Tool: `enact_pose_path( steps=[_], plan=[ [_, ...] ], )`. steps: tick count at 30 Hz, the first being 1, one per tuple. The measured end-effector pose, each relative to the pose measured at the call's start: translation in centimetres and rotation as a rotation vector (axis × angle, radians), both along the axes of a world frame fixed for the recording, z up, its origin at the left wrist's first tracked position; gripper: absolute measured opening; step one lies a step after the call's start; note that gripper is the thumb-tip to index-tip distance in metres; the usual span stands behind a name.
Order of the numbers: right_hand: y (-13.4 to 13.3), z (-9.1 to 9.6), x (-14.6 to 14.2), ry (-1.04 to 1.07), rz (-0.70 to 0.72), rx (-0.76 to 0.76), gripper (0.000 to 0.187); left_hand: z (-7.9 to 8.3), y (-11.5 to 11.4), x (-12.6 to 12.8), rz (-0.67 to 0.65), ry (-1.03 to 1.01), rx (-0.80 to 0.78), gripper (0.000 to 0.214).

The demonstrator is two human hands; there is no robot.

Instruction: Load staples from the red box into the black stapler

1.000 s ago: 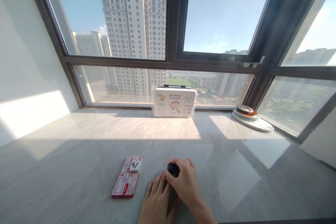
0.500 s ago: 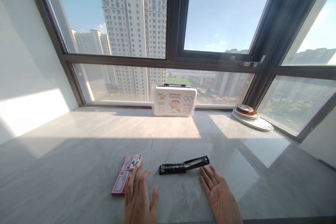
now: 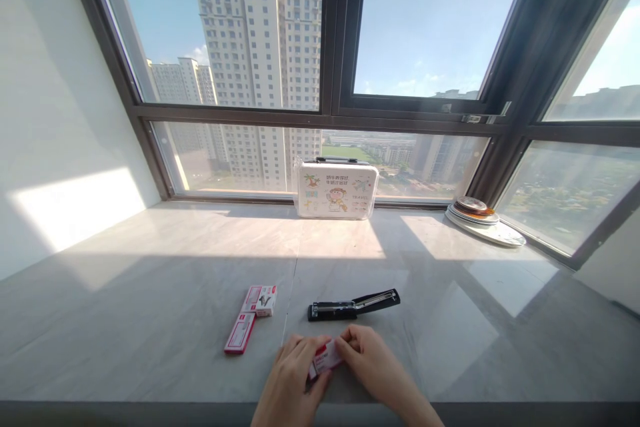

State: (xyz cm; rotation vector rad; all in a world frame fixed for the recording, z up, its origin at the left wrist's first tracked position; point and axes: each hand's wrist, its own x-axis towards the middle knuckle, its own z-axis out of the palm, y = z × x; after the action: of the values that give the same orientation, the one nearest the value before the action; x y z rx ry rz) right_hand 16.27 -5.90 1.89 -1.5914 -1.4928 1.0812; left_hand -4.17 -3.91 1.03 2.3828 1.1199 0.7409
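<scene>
A small pink and white staple box (image 3: 327, 356) is held low over the front of the counter. My left hand (image 3: 295, 373) wraps round its left side, with the thumb below. With closed fingertips, my right hand (image 3: 367, 357) pinches the box's right end; the fingers cover part of it. Just beyond the hands lies an opened black stapler (image 3: 353, 307), its top arm swung back to the right and touching neither hand. To the left, more pink and white boxes lie together: a long one (image 3: 241, 332) and a smaller one (image 3: 266, 300) with a stapler picture.
A white carry case (image 3: 337, 192) with cartoon prints stands against the window at the back. Several stacked plates (image 3: 475, 217) sit in the right rear corner. The marble counter (image 3: 150, 320) ends at a front edge close below my hands.
My left hand has taken a staple box from the group at left and brought it right, towards me. My right hand has moved left from beside the stapler onto the box.
</scene>
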Motion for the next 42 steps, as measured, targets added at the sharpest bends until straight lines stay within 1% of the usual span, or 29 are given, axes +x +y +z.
enact_pose_path(
  steps=[1,3,6,8,10,11,13,16,18,20,22,24,28,31,33,36,39,42],
  plan=[
    [0.3,-0.2,0.5,0.000,-0.010,0.006,0.034,0.4,0.3,0.6,-0.003,-0.024,-0.033,0.039],
    [0.5,-0.8,2.2,-0.015,-0.034,-0.007,0.034,0.8,0.9,1.1,-0.004,-0.056,-0.066,0.037],
    [-0.1,-1.2,4.9,-0.082,-0.069,-0.076,0.037,0.5,1.8,0.8,-0.008,-0.084,-0.081,0.031],
    [-0.7,-0.7,5.8,-0.211,-0.116,-0.076,0.035,0.1,2.1,0.5,-0.008,-0.102,-0.086,0.033],
    [-1.1,0.5,5.5,-0.391,-0.161,0.001,0.029,-0.1,2.1,0.4,-0.004,-0.116,-0.091,0.037],
    [-1.1,1.3,5.0,-0.473,-0.156,0.048,0.026,-0.1,2.0,0.3,-0.002,-0.121,-0.097,0.039],
    [-0.8,3.0,3.4,-0.585,-0.072,0.130,0.018,0.0,1.9,0.4,0.000,-0.125,-0.112,0.042],
    [0.6,5.1,0.9,-0.710,0.132,0.186,0.013,0.3,1.8,0.4,0.001,-0.122,-0.134,0.045],
    [1.7,5.9,-0.3,-0.808,0.235,0.203,0.016,0.6,1.8,0.4,0.003,-0.122,-0.146,0.043],
    [2.6,6.2,-0.8,-0.872,0.304,0.228,0.015,0.8,1.7,0.4,0.007,-0.126,-0.158,0.041],
    [2.9,6.2,-0.7,-0.843,0.333,0.282,0.014,1.0,1.7,0.4,0.011,-0.130,-0.166,0.040],
    [2.6,5.8,0.0,-0.713,0.315,0.312,0.013,0.9,1.7,0.3,0.012,-0.131,-0.170,0.041],
    [0.9,4.2,2.5,-0.358,0.174,0.241,0.014,0.5,1.9,0.3,0.012,-0.131,-0.156,0.045],
    [-0.5,2.5,4.5,-0.212,0.074,0.219,0.019,0.2,1.9,0.3,-0.002,-0.134,-0.130,0.042],
    [-1.1,1.5,5.5,-0.179,0.033,0.212,0.021,0.3,1.8,0.2,-0.013,-0.137,-0.111,0.040],
    [-1.9,0.8,6.5,-0.216,0.010,0.213,0.023,0.5,1.8,-0.1,-0.005,-0.152,-0.091,0.043],
    [-2.5,1.1,6.8,-0.254,0.005,0.208,0.029,0.5,1.9,-0.2,0.088,-0.166,-0.149,0.033],
    [-2.9,1.7,6.4,-0.281,0.049,0.185,0.041,0.4,1.7,0.7,0.165,-0.149,-0.203,0.031]
  ],
)
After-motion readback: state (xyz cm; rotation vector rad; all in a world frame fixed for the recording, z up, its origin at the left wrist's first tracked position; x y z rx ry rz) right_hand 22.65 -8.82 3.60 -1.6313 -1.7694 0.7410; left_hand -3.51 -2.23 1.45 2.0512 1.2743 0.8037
